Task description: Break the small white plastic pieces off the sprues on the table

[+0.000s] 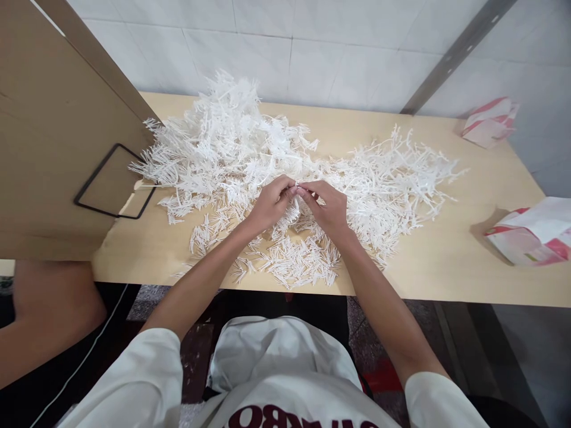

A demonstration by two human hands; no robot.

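My left hand (272, 203) and my right hand (329, 207) meet fingertip to fingertip over the middle of the table, both closed in a pinch. Between them is a white branched plastic sprig (292, 214), partly hidden by the fingers. Behind and to the left rises a large tangled pile of white sprigs (223, 142). On the right spreads a lower heap of thin, branching white stems (397, 178). Small loose white pieces (303, 261) lie scattered below my hands, close to the front edge.
A cardboard panel (57, 131) stands at the left, with a black wire frame (96, 175) by it. Two red-and-white bags (530, 235) sit on the right of the table (437, 261). A tiled wall (339, 59) closes the back. Another person's bare limb (53, 315) shows lower left.
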